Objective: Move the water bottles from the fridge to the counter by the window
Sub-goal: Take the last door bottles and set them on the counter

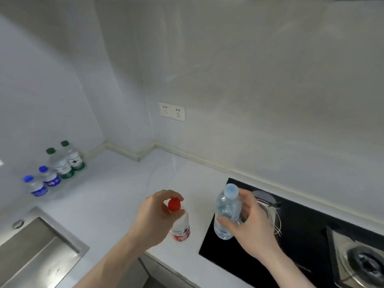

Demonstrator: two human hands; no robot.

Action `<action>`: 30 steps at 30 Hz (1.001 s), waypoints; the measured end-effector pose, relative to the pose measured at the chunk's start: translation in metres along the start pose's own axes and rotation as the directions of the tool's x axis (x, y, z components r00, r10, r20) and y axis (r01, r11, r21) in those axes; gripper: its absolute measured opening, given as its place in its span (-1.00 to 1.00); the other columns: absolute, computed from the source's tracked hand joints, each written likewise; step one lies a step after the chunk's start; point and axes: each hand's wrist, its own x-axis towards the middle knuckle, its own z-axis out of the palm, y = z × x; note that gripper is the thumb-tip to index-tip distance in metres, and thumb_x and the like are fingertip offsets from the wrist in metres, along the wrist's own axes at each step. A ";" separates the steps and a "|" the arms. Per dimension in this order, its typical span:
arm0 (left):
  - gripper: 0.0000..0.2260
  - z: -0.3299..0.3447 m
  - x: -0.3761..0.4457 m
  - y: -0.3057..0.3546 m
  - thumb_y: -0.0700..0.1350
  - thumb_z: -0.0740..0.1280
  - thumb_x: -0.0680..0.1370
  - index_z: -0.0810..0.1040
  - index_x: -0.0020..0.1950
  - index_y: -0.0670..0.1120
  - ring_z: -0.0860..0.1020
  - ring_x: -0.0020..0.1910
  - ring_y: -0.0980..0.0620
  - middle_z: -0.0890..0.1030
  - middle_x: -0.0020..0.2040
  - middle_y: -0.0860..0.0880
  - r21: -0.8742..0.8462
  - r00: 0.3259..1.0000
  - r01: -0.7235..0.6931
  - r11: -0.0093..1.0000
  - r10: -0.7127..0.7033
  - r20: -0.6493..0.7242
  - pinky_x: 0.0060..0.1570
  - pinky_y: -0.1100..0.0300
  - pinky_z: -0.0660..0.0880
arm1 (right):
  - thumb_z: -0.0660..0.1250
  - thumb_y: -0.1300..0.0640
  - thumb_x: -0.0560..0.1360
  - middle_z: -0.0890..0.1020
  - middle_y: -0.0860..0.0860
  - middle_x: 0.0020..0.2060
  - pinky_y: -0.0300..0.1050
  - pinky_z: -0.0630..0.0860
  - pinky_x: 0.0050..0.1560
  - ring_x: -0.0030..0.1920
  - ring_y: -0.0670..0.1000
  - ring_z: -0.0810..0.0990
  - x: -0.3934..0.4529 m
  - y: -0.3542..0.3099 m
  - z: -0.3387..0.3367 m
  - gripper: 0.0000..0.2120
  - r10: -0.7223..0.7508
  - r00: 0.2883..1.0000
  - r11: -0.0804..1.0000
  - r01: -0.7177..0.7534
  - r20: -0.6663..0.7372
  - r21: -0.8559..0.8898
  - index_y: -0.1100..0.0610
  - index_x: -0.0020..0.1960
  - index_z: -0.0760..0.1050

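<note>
My left hand grips a small water bottle with a red cap and red label around its neck, above the white counter. My right hand holds a clear bottle with a pale blue cap by its body, over the left edge of the black hob. Several bottles stand in a row against the left wall: two with blue caps and two with green caps.
A steel sink is sunk into the counter at the lower left. The hob has a burner at the right edge. A double wall socket sits on the back wall.
</note>
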 end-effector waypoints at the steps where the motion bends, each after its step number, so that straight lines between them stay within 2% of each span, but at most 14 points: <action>1: -0.80 -0.004 0.001 -0.004 -0.04 0.53 0.46 0.62 -0.04 0.24 0.61 -0.22 0.18 0.65 -0.12 0.26 0.009 1.000 0.020 1.000 -0.020 -0.023 -0.22 0.27 0.55 | 0.67 0.07 0.34 0.65 -0.28 0.15 -0.10 0.59 0.22 0.15 -0.25 0.64 0.010 0.002 0.005 -0.35 -0.013 1.000 1.000 0.013 0.028 -0.006 -0.25 0.28 0.42; 3: -0.81 -0.011 0.002 -0.015 -0.04 0.53 0.48 0.62 -0.02 0.23 0.60 -0.21 0.19 0.64 -0.09 0.26 0.018 0.997 0.055 0.998 -0.054 -0.059 -0.20 0.25 0.57 | 0.67 0.05 0.33 0.66 -0.22 0.16 -0.04 0.61 0.20 0.14 -0.19 0.67 0.026 0.002 0.017 -0.36 -0.032 0.997 0.999 0.033 0.073 -0.009 -0.23 0.27 0.43; 5: -0.81 -0.021 0.002 -0.028 -0.03 0.53 0.49 0.62 0.01 0.22 0.60 -0.21 0.20 0.64 -0.08 0.24 0.014 0.990 0.100 0.995 -0.098 -0.099 -0.22 0.30 0.55 | 0.67 0.07 0.32 0.67 -0.21 0.14 -0.05 0.62 0.17 0.12 -0.19 0.67 0.039 0.001 0.033 -0.37 -0.049 0.992 0.999 0.051 0.120 -0.014 -0.22 0.25 0.44; 8: -0.80 -0.037 0.003 -0.045 -0.03 0.53 0.49 0.62 0.02 0.23 0.59 -0.20 0.23 0.63 -0.06 0.26 0.005 0.978 0.147 0.989 -0.144 -0.152 -0.27 0.42 0.45 | 0.68 0.04 0.31 0.67 -0.25 0.10 -0.28 0.58 0.07 0.08 -0.23 0.67 0.059 -0.005 0.058 -0.37 -0.066 0.979 0.997 0.072 0.191 -0.023 -0.24 0.23 0.43; 12: -0.80 -0.067 0.006 -0.075 -0.04 0.53 0.50 0.62 0.04 0.21 0.58 -0.20 0.27 0.62 -0.05 0.27 -0.007 0.953 0.216 0.976 -0.213 -0.215 -0.29 0.42 0.44 | 0.69 0.04 0.31 0.65 -0.28 0.10 -0.48 0.50 -0.02 0.09 -0.31 0.63 0.086 -0.023 0.105 -0.37 -0.088 0.949 0.995 0.100 0.303 -0.025 -0.23 0.23 0.42; 17: -0.81 -0.115 0.020 -0.130 -0.02 0.52 0.51 0.62 0.06 0.22 0.57 -0.20 0.28 0.60 -0.03 0.26 0.011 0.934 0.275 0.961 -0.264 -0.240 -0.30 0.42 0.44 | 0.69 0.07 0.30 0.66 -0.31 0.05 -0.43 0.49 -0.01 0.09 -0.30 0.62 0.115 -0.050 0.179 -0.38 -0.109 0.924 0.992 0.127 0.368 -0.025 -0.23 0.21 0.45; 20: -0.81 -0.142 0.034 -0.166 -0.01 0.52 0.51 0.62 0.07 0.21 0.58 -0.19 0.23 0.61 -0.02 0.25 0.035 0.936 0.281 0.959 -0.265 -0.232 -0.18 0.37 0.49 | 0.68 0.10 0.30 0.67 -0.25 0.06 -0.48 0.48 -0.02 0.07 -0.31 0.61 0.130 -0.065 0.223 -0.39 -0.110 0.917 0.991 0.131 0.384 -0.028 -0.21 0.20 0.45; 26: -0.79 -0.193 0.068 -0.233 -0.01 0.51 0.52 0.60 0.10 0.18 0.57 -0.06 0.11 0.59 0.01 0.27 0.117 0.954 0.254 0.960 -0.229 -0.191 0.01 0.19 0.55 | 0.67 0.03 0.28 0.65 -0.27 0.07 -0.35 0.48 0.01 0.06 -0.33 0.59 0.157 -0.092 0.309 -0.41 -0.088 0.924 0.991 0.118 0.372 -0.058 -0.23 0.16 0.43; 30: -0.79 -0.212 0.088 -0.266 -0.02 0.50 0.52 0.59 0.11 0.17 0.55 -0.04 0.08 0.59 0.06 0.23 0.167 0.964 0.237 0.957 -0.210 -0.160 -0.03 0.22 0.51 | 0.66 0.04 0.30 0.62 -0.29 0.09 -0.34 0.48 0.00 0.08 -0.32 0.58 0.168 -0.102 0.347 -0.41 -0.061 0.933 0.993 0.094 0.355 -0.077 -0.26 0.15 0.41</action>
